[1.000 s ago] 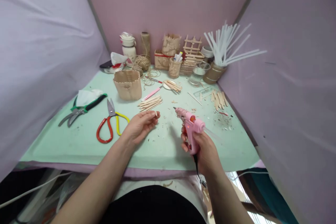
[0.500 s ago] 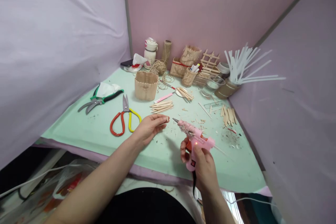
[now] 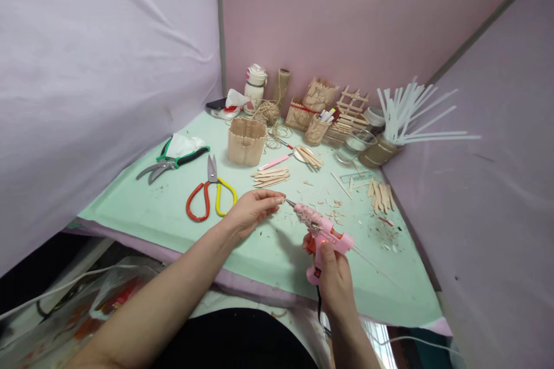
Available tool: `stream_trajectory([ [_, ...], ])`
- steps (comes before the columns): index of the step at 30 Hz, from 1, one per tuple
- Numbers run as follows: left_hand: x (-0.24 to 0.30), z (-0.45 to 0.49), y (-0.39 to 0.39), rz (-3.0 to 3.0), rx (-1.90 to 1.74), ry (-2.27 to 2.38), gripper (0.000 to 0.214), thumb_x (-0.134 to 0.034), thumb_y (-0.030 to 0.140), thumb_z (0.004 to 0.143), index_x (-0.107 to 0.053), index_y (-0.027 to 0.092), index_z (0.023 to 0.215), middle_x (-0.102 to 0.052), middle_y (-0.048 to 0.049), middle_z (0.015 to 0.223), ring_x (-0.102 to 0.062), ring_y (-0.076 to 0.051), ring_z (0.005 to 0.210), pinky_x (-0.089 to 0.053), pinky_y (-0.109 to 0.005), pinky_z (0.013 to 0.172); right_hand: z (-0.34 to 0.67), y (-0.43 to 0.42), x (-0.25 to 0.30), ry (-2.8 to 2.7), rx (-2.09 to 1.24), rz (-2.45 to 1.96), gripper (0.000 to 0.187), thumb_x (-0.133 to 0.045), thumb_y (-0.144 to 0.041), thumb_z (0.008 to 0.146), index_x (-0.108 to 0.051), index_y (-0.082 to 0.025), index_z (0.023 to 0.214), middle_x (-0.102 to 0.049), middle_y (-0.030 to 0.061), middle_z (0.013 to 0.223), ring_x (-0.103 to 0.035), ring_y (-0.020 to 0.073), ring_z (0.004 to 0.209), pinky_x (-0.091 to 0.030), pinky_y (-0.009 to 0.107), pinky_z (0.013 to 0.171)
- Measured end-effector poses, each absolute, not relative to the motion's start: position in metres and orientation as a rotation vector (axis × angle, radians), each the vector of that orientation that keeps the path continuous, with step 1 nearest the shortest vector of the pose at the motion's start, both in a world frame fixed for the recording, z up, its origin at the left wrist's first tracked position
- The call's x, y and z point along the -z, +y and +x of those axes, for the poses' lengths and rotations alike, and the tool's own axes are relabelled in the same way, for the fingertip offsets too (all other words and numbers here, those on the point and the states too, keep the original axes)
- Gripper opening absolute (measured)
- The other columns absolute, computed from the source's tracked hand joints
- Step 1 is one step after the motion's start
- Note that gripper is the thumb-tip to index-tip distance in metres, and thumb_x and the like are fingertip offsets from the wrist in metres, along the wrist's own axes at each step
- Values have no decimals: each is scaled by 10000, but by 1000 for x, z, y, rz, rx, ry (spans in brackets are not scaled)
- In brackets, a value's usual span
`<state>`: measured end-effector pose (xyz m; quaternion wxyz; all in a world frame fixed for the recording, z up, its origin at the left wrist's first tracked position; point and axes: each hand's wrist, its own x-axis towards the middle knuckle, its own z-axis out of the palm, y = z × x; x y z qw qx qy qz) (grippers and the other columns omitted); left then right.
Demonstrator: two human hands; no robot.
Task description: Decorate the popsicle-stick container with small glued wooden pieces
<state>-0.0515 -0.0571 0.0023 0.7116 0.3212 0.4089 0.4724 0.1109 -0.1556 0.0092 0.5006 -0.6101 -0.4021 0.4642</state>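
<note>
My right hand [image 3: 334, 274] grips the handle of a pink glue gun [image 3: 319, 228], a finger on its orange trigger. The gun's metal tip points left and meets a small piece of wooden stick [image 3: 280, 200] pinched between the fingertips of my left hand [image 3: 253, 211]. Both hands hover over the mint green mat [image 3: 173, 207], near its front edge. A clear glue stick juts from the gun's back end.
Red-and-yellow scissors [image 3: 210, 193] and green-handled shears [image 3: 173, 160] lie to the left. A round stick-built box [image 3: 246, 141], loose stick piles [image 3: 269, 176], twine, jars and a cup of white glue sticks [image 3: 392, 132] crowd the back. Fabric walls close in on three sides.
The gun's tip has moved left until it touches the piece in my left hand. The view has swung, so everything sits further right and lower in the picture.
</note>
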Motion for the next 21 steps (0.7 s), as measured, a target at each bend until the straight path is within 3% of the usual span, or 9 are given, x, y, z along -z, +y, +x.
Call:
stream_trajectory([
  [21,-2,-53,-57,735,-1027,857,215,-837,288,564,-727,147,684,-662,-104,1095,-549,-100,751,-426,-269,751,113,-155,-7,-989,-1150,-1453,534,-479,-671,801,-647,-164,783,-434,-14,555,-328,102,446,-297,231,380],
])
